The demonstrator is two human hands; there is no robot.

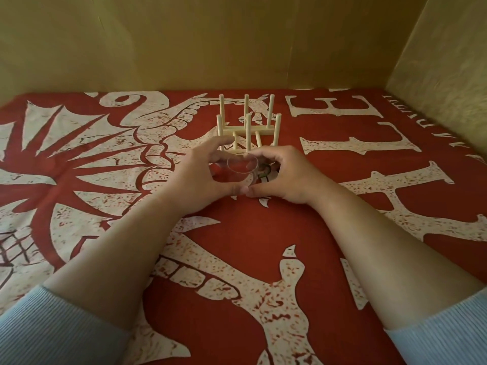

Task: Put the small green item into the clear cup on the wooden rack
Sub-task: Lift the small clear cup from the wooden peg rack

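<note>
The fingers (224,142) of the left hand (203,177) curl around the left side of a clear cup (242,167); its thumb meets the right thumb on the near side. The right hand (287,172) cups the glass from the right, fingers bent, and a small green item (264,172) shows dimly beside them, whether pinched I cannot tell. Just beyond stands the wooden rack (247,122) on a red-and-white patterned cloth (263,259), cardboard walls (210,40) behind.
</note>
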